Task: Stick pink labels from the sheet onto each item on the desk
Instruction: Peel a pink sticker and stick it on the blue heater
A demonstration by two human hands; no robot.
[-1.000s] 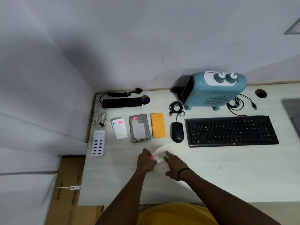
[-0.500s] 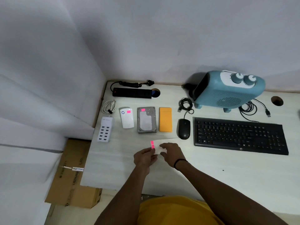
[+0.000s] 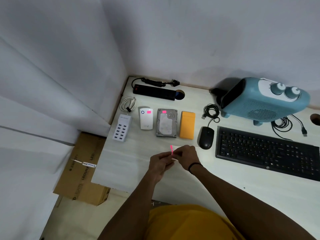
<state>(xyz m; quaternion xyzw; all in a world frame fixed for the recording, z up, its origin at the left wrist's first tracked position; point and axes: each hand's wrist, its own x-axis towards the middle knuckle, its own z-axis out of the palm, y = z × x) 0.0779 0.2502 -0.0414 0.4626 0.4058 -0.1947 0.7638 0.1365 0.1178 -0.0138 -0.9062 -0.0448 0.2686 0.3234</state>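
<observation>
Both hands meet above the desk's front. My left hand [image 3: 160, 162] pinches a pink label [image 3: 171, 149] that stands up from its fingertips. My right hand [image 3: 186, 155] holds the white label sheet [image 3: 175, 158], mostly hidden under its fingers. Behind them lie a white USB hub [image 3: 121, 128], a white plug device [image 3: 146, 121] bearing a pink label, a hard drive [image 3: 167, 122] bearing a pink label, an orange case [image 3: 187, 125], a black mouse [image 3: 206, 138] and a black keyboard [image 3: 266, 151].
A blue fan heater [image 3: 265, 101] stands at the back right with coiled cables beside it. A black power strip [image 3: 154, 91] and a white cable [image 3: 128, 104] lie at the back left. A cardboard box [image 3: 83, 168] sits on the floor left of the desk [image 3: 225, 184].
The view has shifted, so everything sits further right in frame. My hands have lifted off the desk and come together, and the pink label has come up from the sheet.
</observation>
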